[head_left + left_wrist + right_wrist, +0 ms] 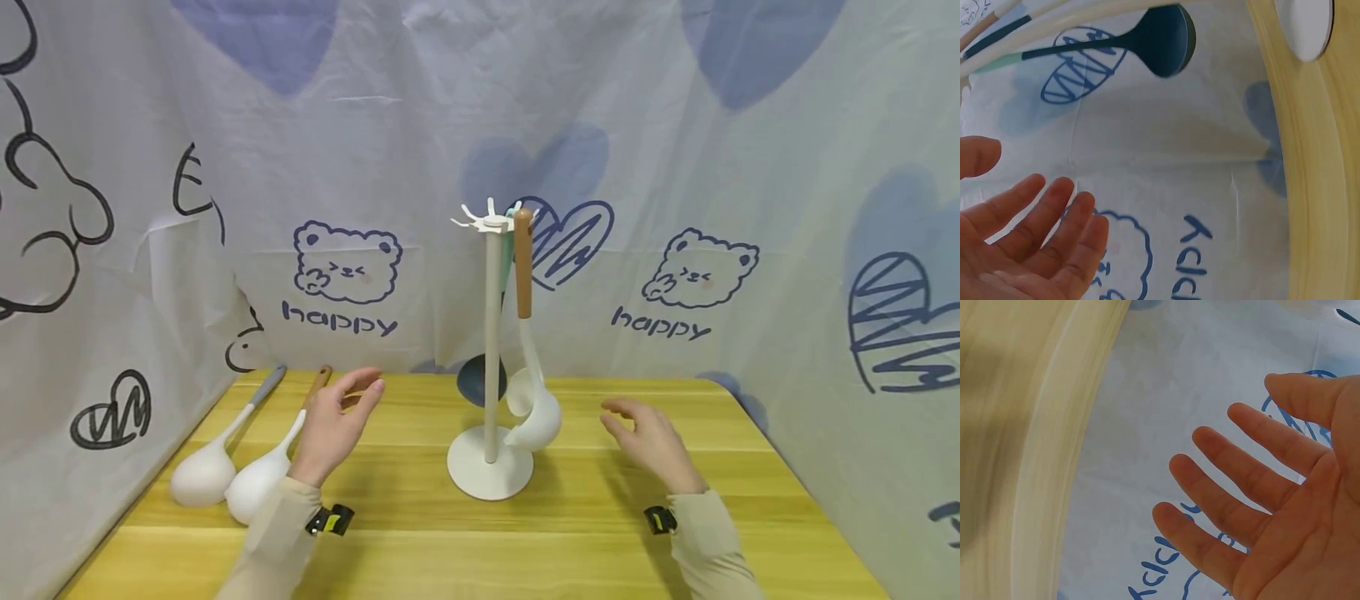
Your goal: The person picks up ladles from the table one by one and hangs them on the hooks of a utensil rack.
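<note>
Nil held: L hand [335, 429] fingers wide, thumb apart; R hand [651, 443] fingers spread. Hook stand [492, 358] btwn fingertips, touching neither; wood-handled ladle [523, 296] hangs bowl-down there, prob. hooked at handle end. Grey-handled ladle [206, 472] lies L of L fingers.

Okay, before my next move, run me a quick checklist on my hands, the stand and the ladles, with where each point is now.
1. Left hand free: ok, it holds nothing.
2. Right hand free: ok, empty, fingers spread.
3. Stand upright on the table: ok.
4. Bare hooks available: ok, on the stand's left side.
5. Full view of the brown-handled ladle on the table: not ok, the left hand hides part of its handle in the head view.
6. Hanging brown-handled ladle securely hooked: cannot tell, its handle hides the hook.
</note>
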### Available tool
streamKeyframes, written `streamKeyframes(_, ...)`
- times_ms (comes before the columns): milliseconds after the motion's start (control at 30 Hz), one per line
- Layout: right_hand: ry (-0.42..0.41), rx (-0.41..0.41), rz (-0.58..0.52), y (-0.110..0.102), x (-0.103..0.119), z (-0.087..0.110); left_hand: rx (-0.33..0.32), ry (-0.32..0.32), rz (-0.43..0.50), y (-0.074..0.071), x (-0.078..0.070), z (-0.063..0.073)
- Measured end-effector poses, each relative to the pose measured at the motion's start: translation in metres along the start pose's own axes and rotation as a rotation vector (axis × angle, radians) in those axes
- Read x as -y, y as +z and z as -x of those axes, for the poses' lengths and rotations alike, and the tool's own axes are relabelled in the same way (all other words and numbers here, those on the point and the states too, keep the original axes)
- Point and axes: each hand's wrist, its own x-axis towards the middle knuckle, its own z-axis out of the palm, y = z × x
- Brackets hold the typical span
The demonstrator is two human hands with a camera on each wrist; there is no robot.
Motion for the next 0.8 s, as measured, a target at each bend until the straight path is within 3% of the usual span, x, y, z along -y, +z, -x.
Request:
streamKeyframes(200,-0.006,0.016,0.002,0.003,-0.003,0.001,0.012,-0.081,-0.081,-0.022,0.005,0.0)
streamKeyframes(467,0.012,0.047,0.017,0.004,-0.008,0.002,0.004,-0.059,-0.245,-0.047,0.02,-0.002)
streamKeyframes(633,0.008,0.084,0.017,0.003,-0.008,0.003,0.071,-0.051,-0.395,-0.064,0.034,-0.001)
streamKeyframes(800,0.018,0.11,0.001,0.001,-0.007,0.005,0.134,-0.075,-0.454,-0.076,0.043,-0.003)
